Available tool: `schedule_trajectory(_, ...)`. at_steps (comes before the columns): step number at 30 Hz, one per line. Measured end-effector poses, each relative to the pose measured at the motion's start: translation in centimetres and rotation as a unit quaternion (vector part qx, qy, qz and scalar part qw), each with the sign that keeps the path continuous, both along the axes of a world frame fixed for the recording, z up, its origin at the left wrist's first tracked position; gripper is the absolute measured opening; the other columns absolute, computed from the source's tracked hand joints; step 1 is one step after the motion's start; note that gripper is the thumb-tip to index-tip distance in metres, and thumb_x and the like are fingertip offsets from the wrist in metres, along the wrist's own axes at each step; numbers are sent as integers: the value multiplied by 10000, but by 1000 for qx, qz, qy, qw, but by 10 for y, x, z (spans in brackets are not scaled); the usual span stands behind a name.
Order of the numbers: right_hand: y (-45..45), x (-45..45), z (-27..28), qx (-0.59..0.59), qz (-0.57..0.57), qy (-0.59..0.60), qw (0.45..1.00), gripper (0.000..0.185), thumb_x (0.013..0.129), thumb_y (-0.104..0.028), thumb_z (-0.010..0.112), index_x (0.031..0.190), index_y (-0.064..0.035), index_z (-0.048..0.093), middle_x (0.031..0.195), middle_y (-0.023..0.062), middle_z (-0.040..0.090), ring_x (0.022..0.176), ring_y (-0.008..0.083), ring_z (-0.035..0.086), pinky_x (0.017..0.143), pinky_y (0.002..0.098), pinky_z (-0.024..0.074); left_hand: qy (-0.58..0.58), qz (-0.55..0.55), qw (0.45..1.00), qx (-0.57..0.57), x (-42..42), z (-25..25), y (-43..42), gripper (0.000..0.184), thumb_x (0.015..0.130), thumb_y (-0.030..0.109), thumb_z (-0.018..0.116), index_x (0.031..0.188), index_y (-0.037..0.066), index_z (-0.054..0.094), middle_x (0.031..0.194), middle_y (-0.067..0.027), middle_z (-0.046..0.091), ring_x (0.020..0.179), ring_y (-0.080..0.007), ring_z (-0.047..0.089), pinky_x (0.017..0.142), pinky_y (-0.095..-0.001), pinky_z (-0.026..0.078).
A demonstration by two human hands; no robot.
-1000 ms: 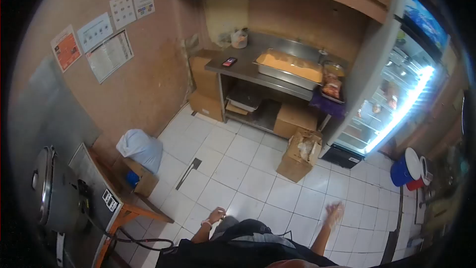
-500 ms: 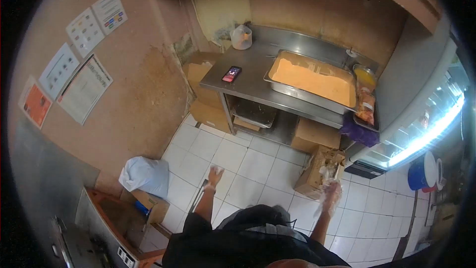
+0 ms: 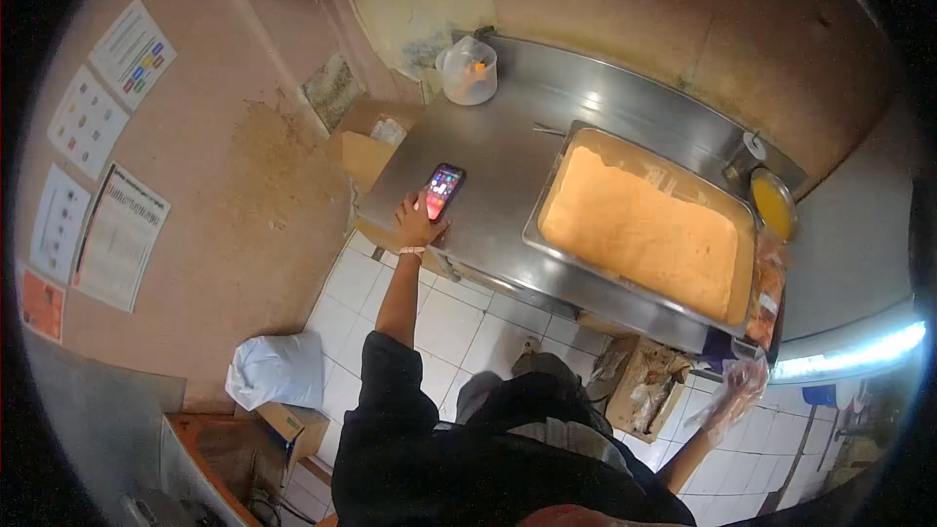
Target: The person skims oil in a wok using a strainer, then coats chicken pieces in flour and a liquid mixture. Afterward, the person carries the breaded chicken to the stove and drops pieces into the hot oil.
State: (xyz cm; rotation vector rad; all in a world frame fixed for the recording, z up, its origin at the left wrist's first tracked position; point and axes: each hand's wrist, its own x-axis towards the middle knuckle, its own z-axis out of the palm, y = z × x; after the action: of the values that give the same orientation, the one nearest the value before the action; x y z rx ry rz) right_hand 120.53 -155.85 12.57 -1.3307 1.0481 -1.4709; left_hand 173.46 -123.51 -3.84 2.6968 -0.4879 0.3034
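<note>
Left grip (image 3: 418,224) loosely open against phone (image 3: 445,185).

Phone (image 3: 444,189) left of tray (image 3: 639,224) on counter (image 3: 493,146); bowl (image 3: 773,205) behind, apparently right.

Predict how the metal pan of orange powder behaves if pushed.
Likely heavy: the metal pan is large, and orange powder covers most of its base. Broad and low on the steel counter, it should slide before tipping. The powder looks loose and uneven, so a jolt might shift it.
</note>
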Motion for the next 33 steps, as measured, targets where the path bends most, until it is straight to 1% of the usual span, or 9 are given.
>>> schedule_trajectory(1,-14,16,4,-19,-28,-6,999,448,879,-372,567,1183,-46,526,889,53,558,736,174,538,690,276,480,8,-11,999,33,8,2,-4,879,609,513,741,1349,234,357,1360,-182,360,1226,-390,344,975,-518,321)
schedule_trajectory(2,-35,26,1,4,54,1,999,503,879,-426,560,1191,-33,520,908,58,565,768,177,550,703,292,486,43,-31,998,20,14,4,-8,848,641,535,711,1357,249,359,1346,-191,363,1212,-397,345,960,-520,333)
schedule_trajectory(4,-65,49,-4,-64,63,97,991,530,869,-444,573,1192,-27,517,908,63,565,770,172,553,704,292,488,48,-46,997,28,24,-1,-12,826,660,538,696,1361,259,360,1332,-195,370,1200,-398,350,956,-522,333)
schedule_trajectory(7,-62,101,15,-55,117,107,986,555,844,-442,620,1185,-16,513,907,73,570,785,158,566,706,293,497,25,-67,996,58,32,-9,-15,767,701,534,662,1363,286,364,1307,-201,383,1178,-401,361,947,-522,337)
schedule_trajectory(10,-63,126,-9,7,112,15,994,421,870,-320,624,1153,-21,532,861,66,579,764,139,569,670,283,493,9,-70,995,75,29,-8,-16,707,734,521,636,1357,316,372,1300,-204,384,1170,-401,366,942,-520,337)
schedule_trajectory(13,-54,137,-18,40,117,65,990,406,880,-292,614,1173,-28,515,862,68,582,756,135,569,666,277,494,11,-70,994,86,29,-1,-18,671,753,508,623,1352,329,381,1308,-201,375,1176,-397,360,943,-525,329)
schedule_trajectory(15,-43,147,-14,73,137,85,984,407,886,-342,585,1147,-42,502,948,83,557,837,175,562,731,333,503,18,-70,992,103,29,2,-20,658,760,501,618,1351,329,386,1313,-198,368,1180,-395,357,944,-529,323)
schedule_trajectory(28,-9,179,-4,75,68,41,994,370,891,-361,573,1105,-59,553,809,37,565,685,119,556,626,268,484,24,-80,996,43,25,14,-19,867,692,504,684,1416,277,265,1293,-183,389,1147,-384,391,938,-529,329)
schedule_trajectory(33,-3,174,-4,62,101,72,990,389,893,-362,569,1132,-58,526,841,52,572,691,135,569,637,285,497,48,-82,995,-1,27,10,-11,823,715,475,667,1371,118,321,1234,-200,458,1127,-382,421,941,-506,333)
